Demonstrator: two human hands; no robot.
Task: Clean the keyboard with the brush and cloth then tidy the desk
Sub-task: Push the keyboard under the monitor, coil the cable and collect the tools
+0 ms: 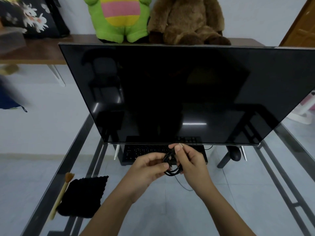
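Note:
The black keyboard (144,151) lies on the glass desk, tucked under the lower edge of the monitor. Both hands hover just in front of it, holding a coiled black cable (172,166). My left hand (148,167) grips the loops of the coil. My right hand (190,159) pinches the cable's plug end between thumb and fingers. A loose strand of the cable trails down on the glass. The brush (64,188), with a pale wooden handle and brown bristles, lies at the desk's left side beside the black cloth (85,195).
A large dark monitor (179,92) fills the middle of the view. A black mouse (236,153) sits right of the keyboard. The glass desk (230,193) has a dark metal frame. Plush toys (119,19) sit on a wooden shelf behind.

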